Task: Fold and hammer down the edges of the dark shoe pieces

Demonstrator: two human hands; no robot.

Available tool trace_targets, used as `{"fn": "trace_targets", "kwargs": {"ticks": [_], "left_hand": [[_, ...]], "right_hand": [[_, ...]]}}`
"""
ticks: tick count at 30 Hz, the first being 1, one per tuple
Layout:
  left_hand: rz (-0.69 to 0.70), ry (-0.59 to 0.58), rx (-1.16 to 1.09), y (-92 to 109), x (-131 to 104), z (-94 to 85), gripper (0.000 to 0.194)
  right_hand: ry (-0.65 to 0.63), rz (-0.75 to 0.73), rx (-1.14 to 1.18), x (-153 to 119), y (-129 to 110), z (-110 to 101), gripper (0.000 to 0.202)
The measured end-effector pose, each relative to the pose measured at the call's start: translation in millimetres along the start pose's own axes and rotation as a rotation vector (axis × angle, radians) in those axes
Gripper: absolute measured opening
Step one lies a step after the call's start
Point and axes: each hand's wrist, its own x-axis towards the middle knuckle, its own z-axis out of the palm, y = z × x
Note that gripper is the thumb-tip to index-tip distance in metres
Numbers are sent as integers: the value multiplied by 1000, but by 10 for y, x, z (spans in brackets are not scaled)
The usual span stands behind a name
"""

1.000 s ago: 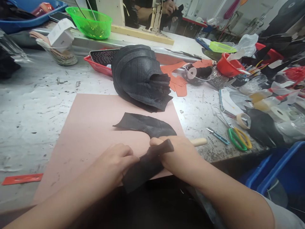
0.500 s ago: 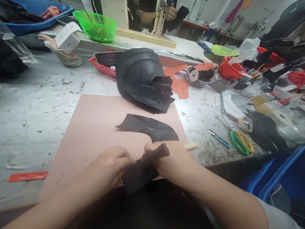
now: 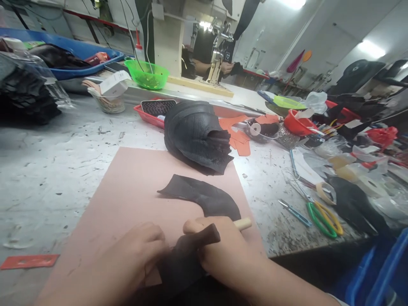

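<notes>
My right hand (image 3: 223, 246) is wrapped round a hammer whose pale wooden handle (image 3: 244, 224) sticks out past the fist. Its dark head (image 3: 207, 236) shows in front of my fingers. Close to the left, my left hand (image 3: 146, 244) has its fingers closed at the edge of a black leather piece (image 3: 178, 270), low over the pink board (image 3: 127, 187). Another curved black piece (image 3: 204, 195) lies flat on the board just beyond my hands. Behind it rests a stack of nested black shaped pieces (image 3: 194, 136).
Right of the board lie a blue-handled cutter (image 3: 295, 212) and scissors with green and yellow handles (image 3: 323, 219). A red basket (image 3: 149, 117), a green bowl (image 3: 148, 74) and a sewing machine (image 3: 216, 63) stand behind. A person's hand shows beyond the machine.
The camera view has tilted up, so everything sits lower in the picture. Both hands keep their holds, with the hammer and black piece still close together.
</notes>
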Motion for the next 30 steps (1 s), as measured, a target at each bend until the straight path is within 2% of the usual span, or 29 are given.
{"fn": "trace_targets", "kwargs": {"ticks": [4,7,11,16,20,23,30], "left_hand": [[-40,3,-16,-24,-68,17,31],[-133,-26,-94,-29,-96,1,29],[-224,-108,-137,15,-96,-81,17],[-200,-166,-67,48,-135,-79,31],[-144,-126,13,7,-185,-1,35],[-96,-81,-13,-45,-192,26,38],[-18,17,-132,-203,-238,82,22]], "right_hand": [[-18,2,-62,50,-64,58,15],[-60,-30,-46,85,-97,118,13],[-6,-27,-39,81,-104,161,13],[41,-75,-37,71,-139,170,14],[24,-113,-118,95,-176,193,14],[41,-100,-139,109,-193,187,14],[32,-26,-1,124,-237,171,20]]}}
